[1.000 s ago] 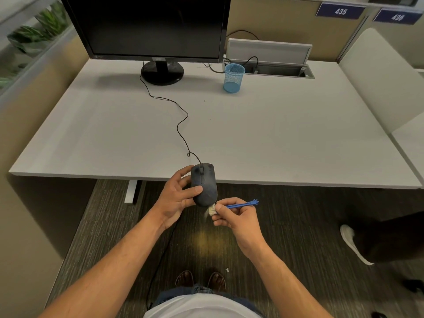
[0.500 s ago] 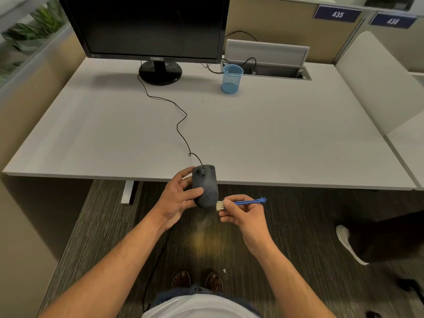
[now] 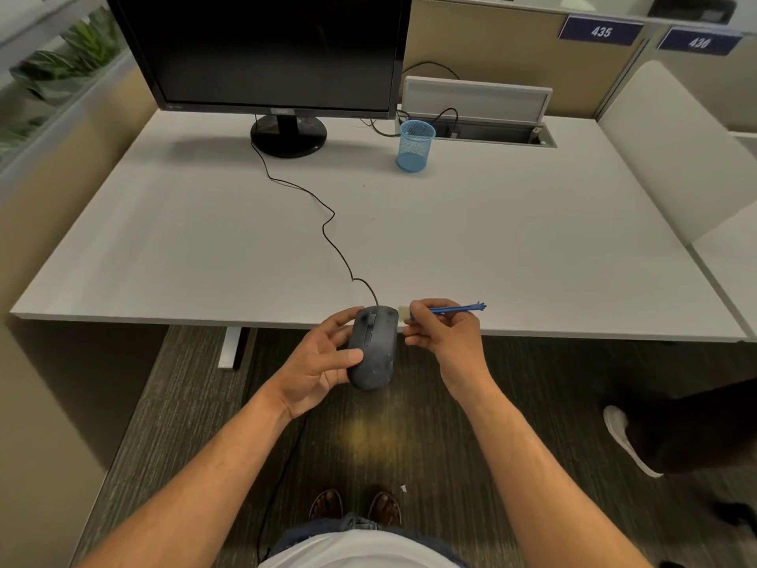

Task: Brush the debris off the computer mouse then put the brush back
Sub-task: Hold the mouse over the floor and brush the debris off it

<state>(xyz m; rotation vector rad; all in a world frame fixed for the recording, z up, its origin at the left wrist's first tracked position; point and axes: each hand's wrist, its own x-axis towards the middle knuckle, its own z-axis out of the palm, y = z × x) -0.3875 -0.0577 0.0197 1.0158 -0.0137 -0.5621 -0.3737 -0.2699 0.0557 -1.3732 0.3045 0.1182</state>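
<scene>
Left hand (image 3: 317, 362) at frame centre grips the dark mouse (image 3: 373, 346), thumb on its left side, fingers curled under, held just off the desk (image 3: 532, 248) front edge. Right hand (image 3: 446, 338) pinches the blue brush (image 3: 444, 310), bristles at the mouse's upper right corner. Cable (image 3: 327, 231) runs up to the monitor (image 3: 266, 55), top centre. Blue mesh cup (image 3: 415, 145) stands beside it.

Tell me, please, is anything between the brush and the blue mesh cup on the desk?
Nothing visible does. The brush in the right hand faces bare desk up to the blue mesh cup; the mouse cable lies left of that path.
</scene>
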